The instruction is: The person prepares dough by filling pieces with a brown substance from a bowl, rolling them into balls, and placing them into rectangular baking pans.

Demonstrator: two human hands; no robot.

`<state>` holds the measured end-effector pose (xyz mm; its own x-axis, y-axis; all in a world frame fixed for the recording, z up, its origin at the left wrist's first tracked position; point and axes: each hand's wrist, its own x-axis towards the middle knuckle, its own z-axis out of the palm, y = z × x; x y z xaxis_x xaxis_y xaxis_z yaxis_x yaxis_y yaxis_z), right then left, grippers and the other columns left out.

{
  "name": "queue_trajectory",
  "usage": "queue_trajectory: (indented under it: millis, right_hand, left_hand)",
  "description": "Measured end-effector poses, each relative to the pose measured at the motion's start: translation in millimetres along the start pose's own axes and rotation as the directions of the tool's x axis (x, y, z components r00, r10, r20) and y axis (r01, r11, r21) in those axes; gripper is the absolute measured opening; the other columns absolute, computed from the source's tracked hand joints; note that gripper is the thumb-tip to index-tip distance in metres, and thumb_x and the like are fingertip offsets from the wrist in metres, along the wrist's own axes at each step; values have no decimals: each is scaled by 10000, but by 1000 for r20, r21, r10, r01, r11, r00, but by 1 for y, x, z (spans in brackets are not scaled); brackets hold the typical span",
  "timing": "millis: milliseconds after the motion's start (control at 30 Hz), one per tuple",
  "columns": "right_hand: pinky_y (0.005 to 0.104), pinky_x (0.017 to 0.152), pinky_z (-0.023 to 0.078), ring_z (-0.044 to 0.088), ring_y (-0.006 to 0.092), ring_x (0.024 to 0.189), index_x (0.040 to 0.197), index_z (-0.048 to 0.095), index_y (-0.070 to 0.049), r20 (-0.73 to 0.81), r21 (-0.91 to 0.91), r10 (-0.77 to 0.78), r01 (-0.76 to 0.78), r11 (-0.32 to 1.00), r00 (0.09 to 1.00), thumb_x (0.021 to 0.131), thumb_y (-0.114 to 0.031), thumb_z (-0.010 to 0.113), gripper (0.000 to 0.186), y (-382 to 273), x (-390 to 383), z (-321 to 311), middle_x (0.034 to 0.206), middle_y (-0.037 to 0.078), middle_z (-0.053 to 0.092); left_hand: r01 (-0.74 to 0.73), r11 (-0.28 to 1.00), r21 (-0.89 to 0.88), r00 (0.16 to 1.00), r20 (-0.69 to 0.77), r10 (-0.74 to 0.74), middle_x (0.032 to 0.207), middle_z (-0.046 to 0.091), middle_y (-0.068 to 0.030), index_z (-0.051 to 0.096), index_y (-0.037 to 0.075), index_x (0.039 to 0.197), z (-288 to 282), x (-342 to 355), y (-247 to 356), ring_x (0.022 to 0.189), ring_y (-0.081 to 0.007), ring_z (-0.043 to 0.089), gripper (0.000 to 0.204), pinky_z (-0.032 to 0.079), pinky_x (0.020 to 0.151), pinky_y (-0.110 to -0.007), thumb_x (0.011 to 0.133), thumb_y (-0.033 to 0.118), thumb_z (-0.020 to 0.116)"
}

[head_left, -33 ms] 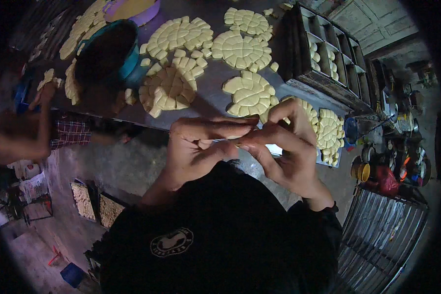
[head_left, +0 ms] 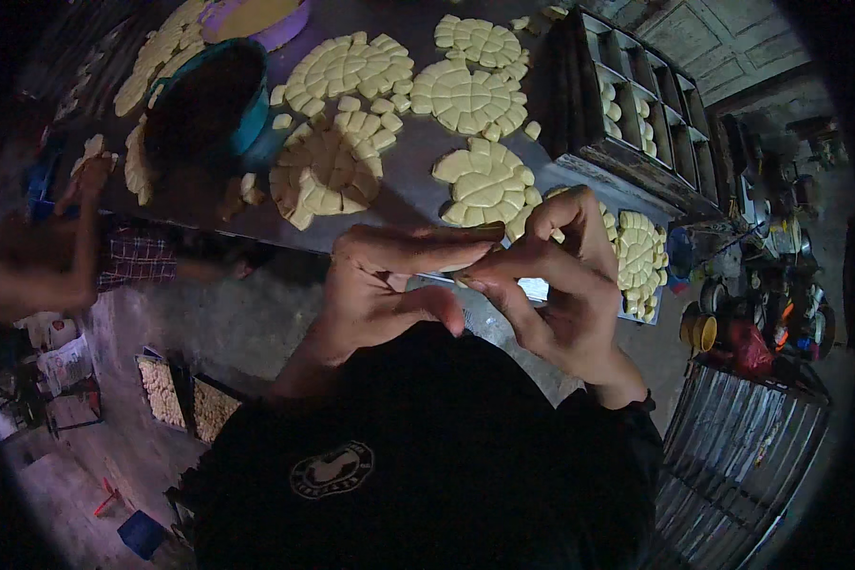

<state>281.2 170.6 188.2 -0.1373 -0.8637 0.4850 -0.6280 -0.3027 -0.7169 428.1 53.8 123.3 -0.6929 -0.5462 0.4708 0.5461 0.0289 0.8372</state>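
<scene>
My left hand (head_left: 385, 285) and my right hand (head_left: 551, 294) meet at the fingertips above the metal table's near edge. The left one has its fingers pressed together and its thumb curved below; the right one's fingers are bent in a pinch against the left fingertips. Whatever lies between them is hidden. Just beyond sit rounds of pale cut dough pieces (head_left: 483, 180), with another cluster (head_left: 641, 252) at the right.
A teal basin (head_left: 252, 123) and purple tub (head_left: 275, 24) stand on the table (head_left: 408, 171). A wooden rack (head_left: 651, 133) holds dough at upper right. A co-worker's arm (head_left: 85, 237) is at left. Filled trays (head_left: 161, 389), a metal grate (head_left: 731, 465) and pots (head_left: 703, 332) sit lower down.
My left thumb has shifted slightly down and away from the right fingertips. The picture is a little dimmer; otherwise little differs.
</scene>
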Motion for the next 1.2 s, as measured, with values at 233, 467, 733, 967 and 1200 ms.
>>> queue_trajectory:
  millis: [233, 467, 733, 967, 1200]
  right_hand:
    - [283, 633, 424, 565, 166, 740, 1119, 645, -32, 88, 24, -11, 9, 1000, 996, 653, -163, 897, 545, 10, 44, 35, 1025, 71, 704]
    - [391, 732, 408, 557, 234, 798, 1138, 631, -114, 79, -361, 169, -130, 923, 982, 687, -301, 850, 534, 36, 77, 94, 955, 34, 674]
    - [298, 858, 532, 623, 175, 1038, 1119, 557, -47, 133, 647, 881, -713, 270, 454, 881, -55, 726, 292, 95, 29, 187, 1088, 115, 636]
    - [401, 867, 512, 623, 321, 1018, 1144, 595, 4, -189, -499, 527, -543, 675, 829, 826, -78, 683, 340, 165, -68, 204, 1035, 159, 654]
    - [457, 874, 465, 526, 373, 1072, 1222, 560, -31, -575, -631, 371, -684, 366, 729, 827, -44, 580, 395, 220, -148, 116, 1141, 166, 555]
  left_hand:
    - [363, 855, -371, 920, -6, -393, 1100, 713, -134, 692, -35, 1102, -62, 3, -17, 1026, -190, 678, 229, 538, 866, -298, 899, 71, 684]
    - [531, 487, -694, 768, 151, -622, 1069, 644, -91, 633, -35, 1110, -123, 13, -35, 963, -188, 644, 349, 530, 843, -330, 974, 286, 619]
    - [619, 785, -24, 758, -244, -605, 956, 588, -40, 588, 14, 1220, -167, -49, -126, 794, -78, 570, 302, 447, 620, -220, 1002, 223, 573]
    - [619, 627, 474, 769, -201, -607, 921, 658, -85, 631, 4, 1164, -202, -38, -139, 816, -190, 615, 311, 501, 724, -309, 947, 225, 659]
    - [-6, 472, 882, 873, 234, -427, 975, 673, -181, 650, 19, 1073, -161, -9, -118, 920, -365, 643, 327, 511, 795, -436, 859, 255, 722]
